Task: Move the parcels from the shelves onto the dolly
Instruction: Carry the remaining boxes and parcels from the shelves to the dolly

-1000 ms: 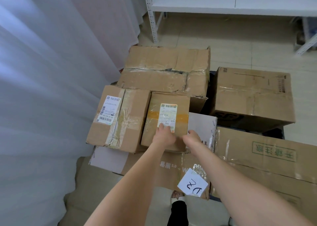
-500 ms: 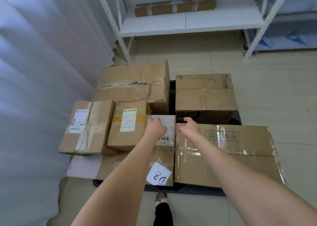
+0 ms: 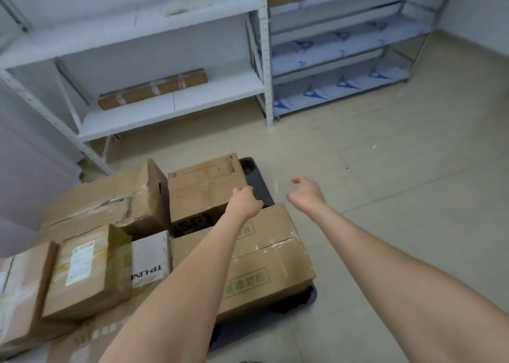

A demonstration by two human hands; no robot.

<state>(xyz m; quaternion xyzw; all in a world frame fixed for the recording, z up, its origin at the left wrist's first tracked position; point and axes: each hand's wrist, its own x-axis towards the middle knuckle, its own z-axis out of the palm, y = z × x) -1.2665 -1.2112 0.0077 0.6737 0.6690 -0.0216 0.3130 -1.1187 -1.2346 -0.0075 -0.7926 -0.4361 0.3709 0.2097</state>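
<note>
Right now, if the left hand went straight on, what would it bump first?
Likely nothing nearby: the left hand would pass over the bare corner of the dolly and the floor, then maybe reach the shelf post. Depth is unclear.

Empty left hand [image 3: 243,203] and right hand [image 3: 305,194] above loaded dolly [image 3: 257,179].

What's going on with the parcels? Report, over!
Left grip and right grip open, empty. One long parcel on the low shelf. Dolly stacked with boxes. Floor between bare.

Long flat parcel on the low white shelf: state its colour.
Brown cardboard parcel, pale tape bands; head view.
</note>
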